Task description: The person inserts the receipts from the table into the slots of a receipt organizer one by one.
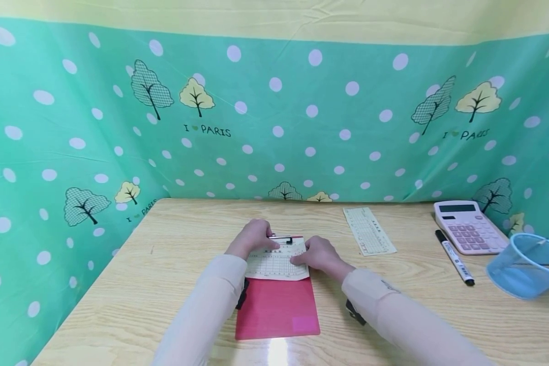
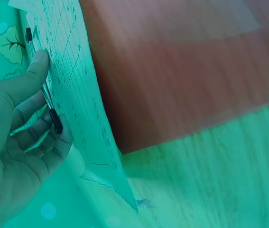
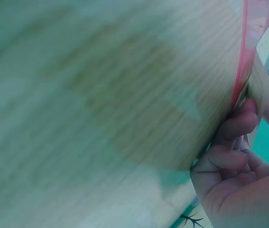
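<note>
A red clipboard [image 1: 276,310] lies on the wooden table, with a printed paper form [image 1: 271,268] over its upper half. My left hand [image 1: 254,236] is at the top edge, gripping the wire clip [image 1: 281,237]. The left wrist view shows the thumb on the near side of the clip [image 2: 54,118] and the other fingers curled behind it. On the other side, my right hand [image 1: 322,255] pinches the form's right edge, thumb on top and fingers curled underneath. The form's lower edge stands a little off the board in the left wrist view.
A second printed form [image 1: 369,231] lies to the right of the clipboard. Farther right are a pink calculator [image 1: 470,229], a black-capped marker [image 1: 455,258] and a blue mesh pen cup [image 1: 514,277] near the table's right edge. A polka-dot curtain [image 1: 274,117] hangs behind.
</note>
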A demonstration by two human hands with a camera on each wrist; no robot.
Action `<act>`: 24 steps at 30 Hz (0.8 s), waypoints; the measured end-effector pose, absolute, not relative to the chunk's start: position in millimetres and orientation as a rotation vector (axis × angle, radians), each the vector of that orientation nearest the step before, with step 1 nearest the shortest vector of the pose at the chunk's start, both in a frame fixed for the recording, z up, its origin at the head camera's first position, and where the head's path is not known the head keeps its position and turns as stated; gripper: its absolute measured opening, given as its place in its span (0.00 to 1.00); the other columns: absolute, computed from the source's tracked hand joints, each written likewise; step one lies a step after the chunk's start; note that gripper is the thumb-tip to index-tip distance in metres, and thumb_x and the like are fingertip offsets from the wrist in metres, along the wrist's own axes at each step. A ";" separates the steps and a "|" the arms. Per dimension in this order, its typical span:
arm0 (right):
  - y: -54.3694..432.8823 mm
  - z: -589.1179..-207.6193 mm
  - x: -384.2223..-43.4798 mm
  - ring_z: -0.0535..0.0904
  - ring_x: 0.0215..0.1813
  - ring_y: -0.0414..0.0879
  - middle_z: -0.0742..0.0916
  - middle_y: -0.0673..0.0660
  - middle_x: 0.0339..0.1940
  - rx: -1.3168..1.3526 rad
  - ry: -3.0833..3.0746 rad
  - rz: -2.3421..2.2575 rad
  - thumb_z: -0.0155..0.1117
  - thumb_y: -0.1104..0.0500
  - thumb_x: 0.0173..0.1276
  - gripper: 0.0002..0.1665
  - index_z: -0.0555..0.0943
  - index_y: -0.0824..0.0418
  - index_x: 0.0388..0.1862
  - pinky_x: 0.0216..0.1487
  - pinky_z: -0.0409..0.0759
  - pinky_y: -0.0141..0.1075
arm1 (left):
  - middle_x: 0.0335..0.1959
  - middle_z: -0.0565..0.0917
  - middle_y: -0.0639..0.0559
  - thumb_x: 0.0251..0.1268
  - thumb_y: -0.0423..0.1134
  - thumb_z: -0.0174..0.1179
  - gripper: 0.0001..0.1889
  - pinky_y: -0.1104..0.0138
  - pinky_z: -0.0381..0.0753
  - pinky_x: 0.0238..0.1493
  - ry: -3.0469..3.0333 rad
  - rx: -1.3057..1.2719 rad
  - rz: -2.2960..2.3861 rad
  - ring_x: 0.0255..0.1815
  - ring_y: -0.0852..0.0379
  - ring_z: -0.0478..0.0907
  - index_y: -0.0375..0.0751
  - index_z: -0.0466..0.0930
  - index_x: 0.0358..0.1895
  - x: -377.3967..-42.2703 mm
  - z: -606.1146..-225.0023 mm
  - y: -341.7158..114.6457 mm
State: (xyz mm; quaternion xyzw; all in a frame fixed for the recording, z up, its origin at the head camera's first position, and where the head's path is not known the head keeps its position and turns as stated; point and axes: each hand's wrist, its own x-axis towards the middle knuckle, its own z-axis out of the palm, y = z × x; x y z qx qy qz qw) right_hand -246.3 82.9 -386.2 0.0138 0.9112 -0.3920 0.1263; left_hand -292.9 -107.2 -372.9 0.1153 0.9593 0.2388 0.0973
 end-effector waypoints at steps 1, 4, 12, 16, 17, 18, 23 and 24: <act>82.6 -385.8 -247.1 0.68 0.22 0.43 0.76 0.51 0.19 0.043 2.647 -1.142 0.81 0.55 0.57 0.18 0.79 0.61 0.25 0.24 0.65 0.33 | 0.33 0.81 0.48 0.57 0.39 0.77 0.14 0.59 0.79 0.46 2.841 0.357 0.709 0.37 0.52 0.77 0.34 0.83 0.36 -293.2 -372.1 -107.6; 81.9 -384.2 -249.5 0.70 0.21 0.44 0.78 0.52 0.19 0.043 2.635 -1.134 0.81 0.55 0.56 0.19 0.78 0.61 0.23 0.22 0.67 0.33 | 0.31 0.81 0.49 0.57 0.39 0.77 0.13 0.61 0.79 0.42 2.834 0.405 0.715 0.34 0.53 0.77 0.35 0.83 0.32 -294.0 -369.9 -109.5; 83.7 -381.3 -254.6 0.70 0.17 0.42 0.76 0.52 0.13 0.055 2.619 -1.079 0.82 0.55 0.57 0.23 0.75 0.59 0.17 0.19 0.66 0.31 | 0.22 0.80 0.52 0.60 0.39 0.74 0.13 0.67 0.75 0.32 2.780 0.387 0.794 0.26 0.59 0.72 0.38 0.83 0.23 -298.4 -365.9 -112.6; 84.3 -380.9 -256.3 0.72 0.16 0.42 0.79 0.52 0.13 0.048 2.606 -1.073 0.81 0.55 0.58 0.21 0.77 0.60 0.18 0.19 0.66 0.31 | 0.20 0.77 0.54 0.62 0.41 0.74 0.14 0.68 0.70 0.28 2.760 0.325 0.774 0.23 0.60 0.68 0.38 0.83 0.24 -301.8 -364.6 -111.7; 84.0 -380.9 -256.7 0.72 0.16 0.42 0.79 0.53 0.13 0.046 2.603 -1.071 0.81 0.55 0.58 0.20 0.78 0.61 0.18 0.19 0.66 0.31 | 0.20 0.76 0.54 0.62 0.42 0.74 0.14 0.68 0.69 0.27 2.755 0.311 0.766 0.23 0.60 0.68 0.38 0.83 0.24 -302.7 -364.1 -111.8; 83.8 -381.0 -257.1 0.73 0.16 0.42 0.80 0.53 0.13 0.044 2.598 -1.071 0.81 0.55 0.58 0.20 0.79 0.61 0.19 0.19 0.67 0.30 | 0.19 0.76 0.55 0.62 0.42 0.74 0.14 0.68 0.69 0.27 2.744 0.294 0.765 0.23 0.60 0.67 0.38 0.84 0.24 -303.6 -363.4 -111.7; 83.4 -379.1 -258.1 0.73 0.15 0.41 0.79 0.52 0.11 0.048 2.601 -1.058 0.80 0.55 0.59 0.20 0.79 0.61 0.18 0.19 0.66 0.30 | 0.16 0.73 0.55 0.60 0.43 0.75 0.15 0.68 0.67 0.24 2.715 0.265 0.759 0.20 0.60 0.65 0.40 0.82 0.21 -309.0 -364.3 -111.5; 83.3 -378.9 -258.5 0.73 0.14 0.41 0.78 0.52 0.11 0.052 2.598 -1.060 0.80 0.55 0.59 0.20 0.79 0.60 0.17 0.19 0.67 0.30 | 0.16 0.72 0.55 0.60 0.42 0.75 0.16 0.68 0.67 0.24 2.712 0.266 0.761 0.20 0.60 0.65 0.40 0.81 0.21 -309.7 -364.7 -111.4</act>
